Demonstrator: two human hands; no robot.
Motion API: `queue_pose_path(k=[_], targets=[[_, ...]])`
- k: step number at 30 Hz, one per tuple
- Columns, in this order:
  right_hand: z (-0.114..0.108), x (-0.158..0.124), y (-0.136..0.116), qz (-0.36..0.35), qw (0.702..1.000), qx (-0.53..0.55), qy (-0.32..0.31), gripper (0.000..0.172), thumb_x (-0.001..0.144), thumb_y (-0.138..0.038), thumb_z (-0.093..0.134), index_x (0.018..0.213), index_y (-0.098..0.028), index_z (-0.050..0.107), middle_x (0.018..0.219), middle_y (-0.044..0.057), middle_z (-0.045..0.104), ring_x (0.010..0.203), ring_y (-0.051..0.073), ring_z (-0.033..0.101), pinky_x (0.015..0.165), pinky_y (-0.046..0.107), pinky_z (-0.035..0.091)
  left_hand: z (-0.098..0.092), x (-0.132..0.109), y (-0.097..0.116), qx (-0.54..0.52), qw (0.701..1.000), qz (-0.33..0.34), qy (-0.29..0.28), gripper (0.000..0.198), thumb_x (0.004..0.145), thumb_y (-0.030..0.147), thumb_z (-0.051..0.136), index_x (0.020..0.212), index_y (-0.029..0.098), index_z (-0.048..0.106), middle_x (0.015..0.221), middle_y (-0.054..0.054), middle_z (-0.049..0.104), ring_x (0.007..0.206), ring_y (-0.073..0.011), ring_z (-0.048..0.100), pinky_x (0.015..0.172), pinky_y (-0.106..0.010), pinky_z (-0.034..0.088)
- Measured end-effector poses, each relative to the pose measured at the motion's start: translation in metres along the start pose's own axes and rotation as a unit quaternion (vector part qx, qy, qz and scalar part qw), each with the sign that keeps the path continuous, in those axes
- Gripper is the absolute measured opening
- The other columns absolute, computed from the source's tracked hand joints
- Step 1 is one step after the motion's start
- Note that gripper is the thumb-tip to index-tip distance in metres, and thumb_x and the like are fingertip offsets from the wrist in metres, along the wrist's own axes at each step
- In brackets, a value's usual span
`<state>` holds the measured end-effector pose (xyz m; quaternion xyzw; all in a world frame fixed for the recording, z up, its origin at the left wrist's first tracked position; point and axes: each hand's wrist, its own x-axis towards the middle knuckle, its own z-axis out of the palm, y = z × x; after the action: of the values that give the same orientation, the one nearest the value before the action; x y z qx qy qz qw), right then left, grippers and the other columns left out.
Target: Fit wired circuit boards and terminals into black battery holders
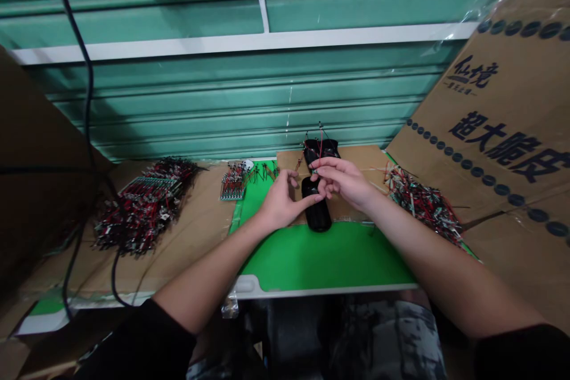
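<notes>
Your hands meet over a green work mat (325,255) at a cardboard-topped bench: your right hand (342,181) narrowly pinches a small wired part (315,172) between thumb and fingertips, directly above a black plastic casing (317,214) lying lengthwise near the middle of the mat. Your left hand (280,205) is half curled just beside the casing, with the index finger (307,200) reaching toward it; whether it touches or grips, you cannot tell from this view. Beyond your hands, a second dark section (320,148) trails thin red and black leads (319,136), though your fingers hide whether it joins the casing. Heaps of wired components lie to either side, the larger pile (145,205) on the left and another (423,205) on the right, with a row of small green circuit strips (232,190) near the mat's far edge. The risk lies in the pinch: a slip could drop the tiny part among those tangled heaps, while a tug on the fine leads could strain a joint. An unsteadied casing could also shift on the smooth mat.
</notes>
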<state>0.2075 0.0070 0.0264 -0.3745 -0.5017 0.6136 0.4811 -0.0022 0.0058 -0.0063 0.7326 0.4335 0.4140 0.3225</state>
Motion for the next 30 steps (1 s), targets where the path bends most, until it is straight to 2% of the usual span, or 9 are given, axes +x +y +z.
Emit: queue_pose_path(k=[3,7,10,12,14,19,22,26,30], targets=[[0.0,0.0,0.001,0.005,1.0,-0.01,0.004,0.043,0.078,-0.041,0.089,0.11,-0.016,0.075,0.088,0.005,0.075,0.054,0.012,0.067,0.045,0.022,0.048,0.0,0.0,-0.003,0.014,1.0,0.001,-0.01,0.073,0.071,0.058,0.096,0.119,0.02,0.057,0.1,-0.004,0.062,0.082,-0.0187,0.057,0.072,-0.032,0.045],[0.0,-0.001,0.002,-0.005,1.0,-0.018,0.011,0.042,0.079,-0.042,0.09,0.109,-0.016,0.077,0.093,0.007,0.076,0.057,0.012,0.068,0.045,0.022,0.048,-0.001,0.0,-0.003,0.014,0.999,0.0,-0.04,0.066,0.071,0.054,0.096,0.115,0.02,0.061,0.094,-0.003,0.065,0.078,-0.0189,0.059,0.07,-0.031,0.044],[-0.001,0.0,0.003,-0.018,0.999,-0.014,0.025,0.043,0.078,-0.044,0.091,0.109,-0.017,0.076,0.096,0.007,0.077,0.056,0.012,0.067,0.044,0.022,0.05,-0.003,0.0,-0.001,0.033,0.997,-0.007,-0.064,0.047,0.078,0.049,0.09,0.104,0.019,0.065,0.086,-0.002,0.065,0.071,-0.0175,0.056,0.066,-0.03,0.04],[-0.001,0.002,0.005,-0.028,0.999,-0.015,0.034,0.046,0.077,-0.046,0.091,0.11,-0.018,0.075,0.099,0.008,0.079,0.055,0.012,0.066,0.042,0.022,0.05,-0.004,0.0,0.0,0.044,0.996,-0.017,-0.069,0.031,0.081,0.041,0.085,0.092,0.02,0.064,0.079,-0.001,0.064,0.066,-0.0167,0.054,0.063,-0.029,0.038],[-0.002,0.004,0.007,-0.043,0.998,-0.024,0.043,0.05,0.076,-0.048,0.092,0.112,-0.018,0.074,0.102,0.009,0.08,0.054,0.011,0.066,0.041,0.021,0.049,-0.004,0.001,0.001,0.041,0.996,-0.029,-0.068,0.021,0.08,0.03,0.08,0.089,0.02,0.065,0.076,0.0,0.065,0.064,-0.0164,0.055,0.062,-0.029,0.038],[-0.004,0.009,0.013,-0.093,0.988,-0.082,0.092,0.055,0.076,-0.055,0.092,0.112,-0.019,0.072,0.096,0.007,0.079,0.052,0.011,0.064,0.04,0.021,0.05,-0.005,0.002,0.003,0.019,0.995,-0.059,-0.075,0.021,0.077,0.017,0.072,0.098,0.018,0.068,0.078,0.0,0.07,0.063,-0.0162,0.06,0.063,-0.028,0.044],[-0.003,0.009,0.014,-0.11,0.984,-0.098,0.099,0.053,0.079,-0.056,0.09,0.114,-0.02,0.072,0.095,0.007,0.078,0.054,0.011,0.064,0.042,0.022,0.052,-0.006,0.002,0.004,0.042,0.996,-0.053,-0.051,0.02,0.076,0.014,0.071,0.096,0.018,0.069,0.081,-0.002,0.072,0.068,-0.0174,0.063,0.068,-0.029,0.046],[0.0,0.007,0.015,-0.106,0.986,-0.1,0.083,0.053,0.079,-0.056,0.09,0.114,-0.02,0.072,0.09,0.005,0.078,0.055,0.012,0.063,0.046,0.024,0.056,-0.007,0.001,0.006,0.056,0.997,-0.042,-0.038,0.02,0.084,0.03,0.078,0.099,0.018,0.07,0.082,-0.004,0.072,0.069,-0.0191,0.062,0.065,-0.03,0.043],[0.003,0.004,0.017,-0.091,0.988,-0.112,0.059,0.051,0.082,-0.054,0.087,0.118,-0.021,0.073,0.073,0.0,0.072,0.054,0.014,0.063,0.049,0.028,0.059,-0.01,-0.002,0.008,0.073,0.995,-0.023,-0.065,0.048,0.066,0.049,0.096,0.095,0.02,0.072,0.076,-0.003,0.069,0.062,-0.0188,0.056,0.059,-0.03,0.037]])
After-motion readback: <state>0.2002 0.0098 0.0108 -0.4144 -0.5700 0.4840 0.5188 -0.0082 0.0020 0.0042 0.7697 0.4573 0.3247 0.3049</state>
